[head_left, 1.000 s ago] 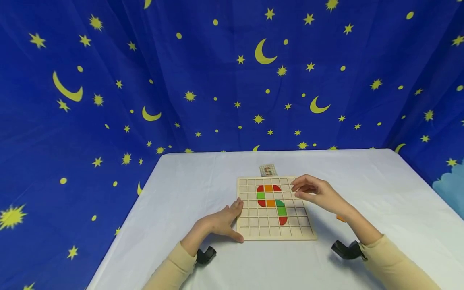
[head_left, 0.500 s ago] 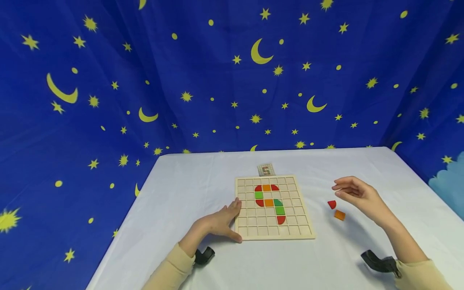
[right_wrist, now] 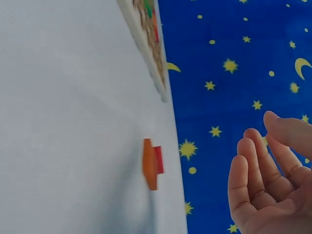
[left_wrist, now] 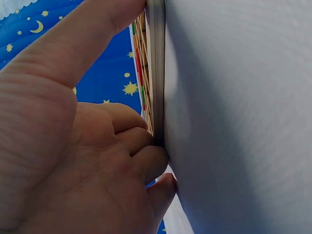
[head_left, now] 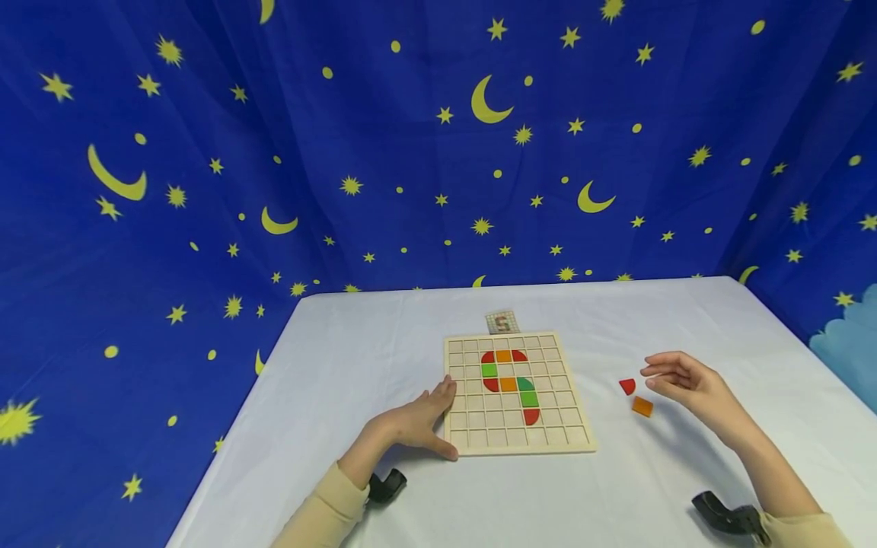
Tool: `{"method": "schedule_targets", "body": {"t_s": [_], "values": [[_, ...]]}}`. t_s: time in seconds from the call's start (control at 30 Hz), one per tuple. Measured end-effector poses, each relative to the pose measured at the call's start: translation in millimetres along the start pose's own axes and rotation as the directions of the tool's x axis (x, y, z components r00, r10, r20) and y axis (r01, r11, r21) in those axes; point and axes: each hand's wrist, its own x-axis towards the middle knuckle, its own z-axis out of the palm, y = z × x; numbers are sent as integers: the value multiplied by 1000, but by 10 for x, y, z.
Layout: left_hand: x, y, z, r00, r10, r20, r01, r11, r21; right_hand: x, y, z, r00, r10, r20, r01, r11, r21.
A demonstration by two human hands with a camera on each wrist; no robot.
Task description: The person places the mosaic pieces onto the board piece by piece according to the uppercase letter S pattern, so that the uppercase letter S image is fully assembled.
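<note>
A wooden grid board (head_left: 562, 438) lies on the table with red, orange and green pieces set in its squares in a bent line. My left hand (head_left: 414, 418) rests at the board's left edge, thumb and fingers spread and touching its side (left_wrist: 157, 73). To the right of the board, my right hand (head_left: 695, 388) hovers above the table with loosely bent fingers and nothing in them. Just left of that hand lie a red quarter-round piece (head_left: 627, 387) and an orange square piece (head_left: 642, 406). The right wrist view shows the orange piece (right_wrist: 149, 165) in front of the red one.
A small pattern card (head_left: 503, 321) with an S-like figure lies behind the board's far edge. White cloth (head_left: 384, 335) covers the table. A blue curtain (head_left: 411, 152) with stars and moons hangs behind it and at both sides.
My right hand has moved right, from above the board's far right corner to beside the two loose pieces, and slightly nearer me. My left hand stays at the board's edge.
</note>
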Motion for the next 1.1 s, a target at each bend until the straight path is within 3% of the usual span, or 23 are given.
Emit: {"method": "schedule_targets", "body": {"t_s": [0.2,0.4,0.8,1.1], "values": [[-2,-3,-2,1000,1,2,-1,1000,-4,-23,78,27,996,82,15,-82,996,-19],[2,-17,-2,1000,6,0,-6,1000,-3,-30,161,58,993,115,6,-114,985,-129],[20,-12,0,1000,5,-3,-5,1000,10,-73,355,107,997,83,-4,-81,961,-263],[8,-26,2,1000,11,3,-11,1000,4,-46,388,217,999,37,-35,-48,898,-437]]}}
